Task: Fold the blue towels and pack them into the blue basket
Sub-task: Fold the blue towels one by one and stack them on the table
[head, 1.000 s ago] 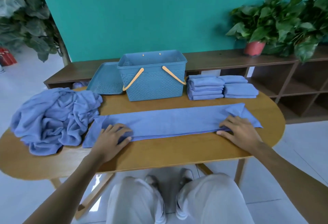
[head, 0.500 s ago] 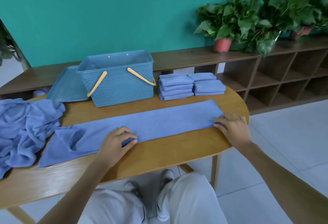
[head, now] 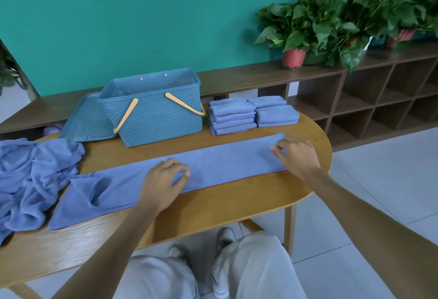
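A long blue towel (head: 220, 163), folded into a narrow strip, lies across the wooden table (head: 213, 206). My left hand (head: 163, 182) rests near the strip's middle, its fingers curled and pinching the cloth at the front edge. My right hand (head: 296, 156) is at the strip's right end, fingers pinching the fabric there. The strip's left end is rumpled with a corner turned up. Behind the strip stands the blue basket (head: 154, 109) with orange handles, no towels showing in it. Two stacks of folded blue towels (head: 253, 115) sit to its right. A heap of unfolded blue towels (head: 30, 180) lies at the left.
A blue perforated lid (head: 85, 121) leans flat behind the basket's left side. A low brown shelf unit (head: 355, 99) runs along the teal wall, with potted plants (head: 308, 26) on top. My knees and shoes show below the table's front edge.
The view has swung right. My right hand has flattened the towel's right end and now lifts its edge in a pinch. My left hand has slid along the strip toward its middle.
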